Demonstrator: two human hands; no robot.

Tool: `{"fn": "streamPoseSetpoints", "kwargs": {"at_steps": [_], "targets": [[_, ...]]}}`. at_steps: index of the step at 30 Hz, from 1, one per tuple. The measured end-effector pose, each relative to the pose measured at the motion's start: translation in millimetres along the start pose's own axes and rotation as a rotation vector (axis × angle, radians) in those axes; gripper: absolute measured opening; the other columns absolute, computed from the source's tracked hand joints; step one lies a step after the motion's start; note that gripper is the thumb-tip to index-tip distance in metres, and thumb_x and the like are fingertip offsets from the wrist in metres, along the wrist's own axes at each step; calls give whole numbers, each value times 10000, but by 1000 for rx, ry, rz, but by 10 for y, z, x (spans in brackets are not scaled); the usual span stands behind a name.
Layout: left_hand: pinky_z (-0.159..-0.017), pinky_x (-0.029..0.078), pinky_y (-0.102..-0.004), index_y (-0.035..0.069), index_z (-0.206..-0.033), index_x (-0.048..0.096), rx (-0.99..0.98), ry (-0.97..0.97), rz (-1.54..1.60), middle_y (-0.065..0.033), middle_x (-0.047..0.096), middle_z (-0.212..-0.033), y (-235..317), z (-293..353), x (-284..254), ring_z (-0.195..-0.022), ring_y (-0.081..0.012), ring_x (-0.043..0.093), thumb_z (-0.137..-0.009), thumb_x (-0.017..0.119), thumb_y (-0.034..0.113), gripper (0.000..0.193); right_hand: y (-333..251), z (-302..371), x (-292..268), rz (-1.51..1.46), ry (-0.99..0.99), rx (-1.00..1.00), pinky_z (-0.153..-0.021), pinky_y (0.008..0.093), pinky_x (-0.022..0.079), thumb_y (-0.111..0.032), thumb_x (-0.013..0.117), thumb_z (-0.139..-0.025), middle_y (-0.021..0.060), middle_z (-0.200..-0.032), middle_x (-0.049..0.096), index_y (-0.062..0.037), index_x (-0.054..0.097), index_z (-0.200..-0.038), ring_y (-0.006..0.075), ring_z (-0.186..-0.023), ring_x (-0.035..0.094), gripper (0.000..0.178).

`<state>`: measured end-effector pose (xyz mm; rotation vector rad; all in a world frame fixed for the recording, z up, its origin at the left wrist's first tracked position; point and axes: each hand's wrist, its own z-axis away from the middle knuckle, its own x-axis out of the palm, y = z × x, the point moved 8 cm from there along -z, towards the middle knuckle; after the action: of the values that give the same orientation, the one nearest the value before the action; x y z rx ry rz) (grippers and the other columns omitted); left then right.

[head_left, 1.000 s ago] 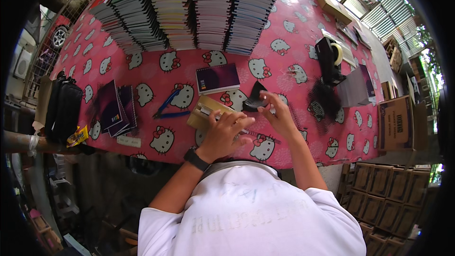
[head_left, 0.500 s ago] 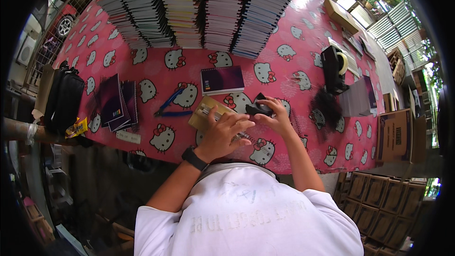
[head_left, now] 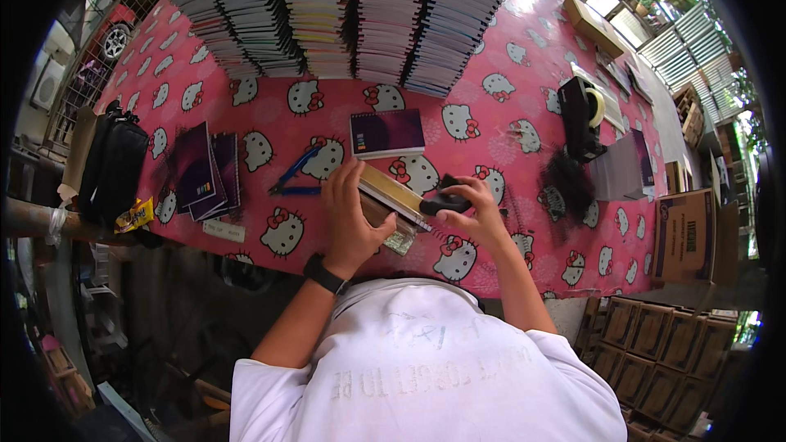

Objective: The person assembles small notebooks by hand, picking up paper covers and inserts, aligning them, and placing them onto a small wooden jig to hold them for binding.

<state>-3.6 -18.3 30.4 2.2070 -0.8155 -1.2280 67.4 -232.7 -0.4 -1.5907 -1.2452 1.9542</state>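
Note:
My left hand (head_left: 350,225) grips a long gold-and-brown block (head_left: 391,190), fingers along its far left end and thumb on its near side. What lies within the block is partly hidden by the hand. In my right hand (head_left: 481,214) is a small rounded black tool (head_left: 447,203), held between thumb and fingers against the block's right end. A thin wire coil (head_left: 442,235) shows just below that end. Beyond the block lies a purple spiral notebook (head_left: 387,133). Blue-handled pliers (head_left: 296,172) rest to the left of my left hand.
Tall stacks of spiral notebooks (head_left: 319,24) line the far side. Purple notebooks (head_left: 196,172) and a black bag (head_left: 110,168) are at left. A tape dispenser (head_left: 580,119), a dark tangle of coils (head_left: 566,188) and a clear-sided notebook stack (head_left: 618,170) stand at right, near cardboard boxes (head_left: 684,233).
My left hand has moved left and opened outward from over the block to grip its left end. The block now sits more tilted up, and the black tool meets its right end.

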Motion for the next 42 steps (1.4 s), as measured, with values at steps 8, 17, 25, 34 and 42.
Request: {"fn": "streamPoseSetpoints", "kwargs": {"at_steps": [8,17,25,34,42], "targets": [[-1039,309,-476,15,-1292,385,-131,59,70,-198,423,-1292,-162,141,42,-1213,-375,384,-597,792,178,822,-85,-119,-52,127,-24,-37,-992,423,374,-464,808,-637,164,-1229,560,-67,697,-1034,311,-1178,471,573],[-1057,303,-441,38,-1349,396,-182,41,154,-176,431,-1334,-254,175,108,-1238,-344,388,-612,787,162,843,-293,-240,72,-185,-201,-123,-970,413,384,-393,800,-660,163,-1178,596,-64,697,-993,308,-1096,516,479],[-1031,324,-450,53,-1323,428,-194,80,131,-166,460,-1303,-271,167,89,-1211,-347,416,-598,789,146,815,-452,-300,136,-160,-225,-222,-961,404,391,-363,787,-674,148,-1129,630,-69,693,-1010,306,-1092,523,456],[-1009,353,-446,58,-1304,460,-183,111,149,-153,485,-1280,-238,159,43,-1194,-342,447,-651,742,106,713,-505,-380,323,-293,-272,-144,-934,384,396,-462,770,-687,140,-1073,640,-44,687,-1029,275,-1075,518,546],[-971,419,-353,60,-1211,599,-337,113,402,-132,554,-1212,-454,179,24,-1129,-273,537,-744,656,41,471,-366,-368,485,-393,-232,-4,-967,378,391,-473,772,-694,165,-1224,552,-39,679,-1065,264,-1137,496,579]]}}
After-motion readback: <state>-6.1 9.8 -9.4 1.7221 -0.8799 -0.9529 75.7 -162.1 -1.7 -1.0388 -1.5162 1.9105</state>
